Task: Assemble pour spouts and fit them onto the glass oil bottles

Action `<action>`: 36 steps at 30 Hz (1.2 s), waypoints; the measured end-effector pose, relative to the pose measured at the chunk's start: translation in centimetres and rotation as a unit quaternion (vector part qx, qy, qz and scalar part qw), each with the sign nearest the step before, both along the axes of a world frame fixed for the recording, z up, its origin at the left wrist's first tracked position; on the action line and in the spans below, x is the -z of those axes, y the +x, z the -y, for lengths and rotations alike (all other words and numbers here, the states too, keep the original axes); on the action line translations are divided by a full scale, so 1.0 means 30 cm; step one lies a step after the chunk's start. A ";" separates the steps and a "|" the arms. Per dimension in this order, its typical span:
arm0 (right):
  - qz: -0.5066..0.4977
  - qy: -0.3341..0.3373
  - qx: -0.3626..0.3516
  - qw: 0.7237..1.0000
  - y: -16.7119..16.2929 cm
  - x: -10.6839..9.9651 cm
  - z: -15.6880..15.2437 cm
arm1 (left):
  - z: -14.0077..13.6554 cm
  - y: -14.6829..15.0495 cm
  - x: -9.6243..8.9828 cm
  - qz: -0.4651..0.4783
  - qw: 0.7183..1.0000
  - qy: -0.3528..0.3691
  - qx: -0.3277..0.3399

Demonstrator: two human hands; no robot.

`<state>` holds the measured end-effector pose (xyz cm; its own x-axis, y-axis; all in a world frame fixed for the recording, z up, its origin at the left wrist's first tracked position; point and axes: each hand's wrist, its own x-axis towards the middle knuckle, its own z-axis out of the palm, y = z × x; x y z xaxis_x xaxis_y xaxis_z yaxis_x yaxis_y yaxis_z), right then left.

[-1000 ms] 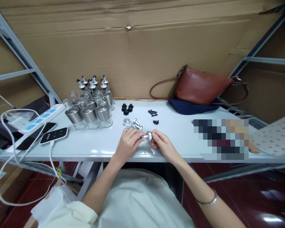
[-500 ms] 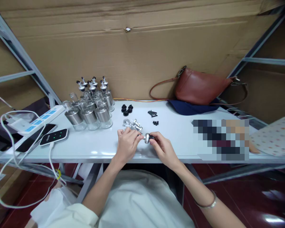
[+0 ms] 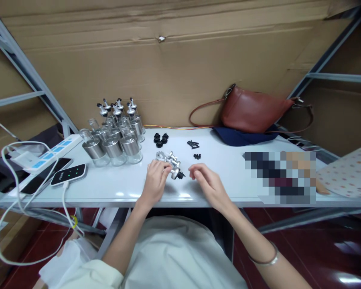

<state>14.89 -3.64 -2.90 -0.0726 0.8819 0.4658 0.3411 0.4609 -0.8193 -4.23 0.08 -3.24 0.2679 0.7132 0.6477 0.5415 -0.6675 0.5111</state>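
Between the fingertips of my left hand (image 3: pixel 157 179) is a silver pourer spout (image 3: pixel 175 173), its black ribbed stopper end pointing right. My right hand (image 3: pixel 207 179) is off to the right of the spout, fingers curled and slightly apart, with nothing visible in it. Just beyond my left hand lie loose silver spout tops (image 3: pixel 171 157) in a small pile. Farther back sit several black round stoppers (image 3: pixel 160 139). To their right are thin black tubes (image 3: pixel 193 143) and a group of tiny black caps (image 3: pixel 197 156).
Several glass bottles with steel sleeves (image 3: pixel 112 146) stand at left, the rear ones fitted with spouts. A power strip (image 3: pixel 58 150), phone (image 3: pixel 46 176) and white-edged device (image 3: pixel 68 175) with cables lie farther left. A brown bag (image 3: pixel 255 110) rests on a navy cloth item (image 3: pixel 243 136) at back right.
My right hand has let go of the spout's black end and moved slightly right. My left hand has shifted a little left, still holding the spout, whose black stopper is now exposed.
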 end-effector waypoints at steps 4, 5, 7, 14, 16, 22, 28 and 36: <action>-0.031 -0.140 -0.126 0.982 -0.030 0.013 -0.018 | 0.005 0.016 0.013 0.025 0.995 0.059 0.081; -0.042 -0.153 -0.149 0.976 -0.032 0.015 -0.021 | 0.004 0.016 0.016 0.033 0.993 0.063 0.097; -0.075 -0.170 -0.178 0.966 -0.032 0.017 -0.025 | 0.002 0.016 0.019 0.045 0.989 0.059 0.127; -0.214 -0.209 -0.174 0.938 -0.020 0.029 -0.035 | 0.006 0.017 0.018 0.010 0.985 0.097 0.145; -0.233 -0.197 -0.152 0.940 -0.020 0.031 -0.032 | 0.005 0.016 0.019 -0.005 0.986 0.115 0.121; -0.209 -0.194 -0.117 0.951 -0.022 0.027 -0.026 | -0.002 0.011 0.019 -0.064 0.985 0.096 0.126; -0.173 -0.159 -0.117 0.965 -0.019 0.040 -0.025 | 0.004 0.012 0.010 -0.070 0.988 0.062 0.123; 0.015 -0.020 -0.048 0.998 -0.026 0.060 0.012 | 0.022 0.004 -0.007 -0.076 0.995 0.015 0.063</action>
<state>14.10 -3.99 -4.71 -0.1722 0.8883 0.4258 0.3217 0.4593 -0.8280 -4.12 -0.57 -3.03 0.4512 0.6485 0.6131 0.5215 -0.7491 0.4086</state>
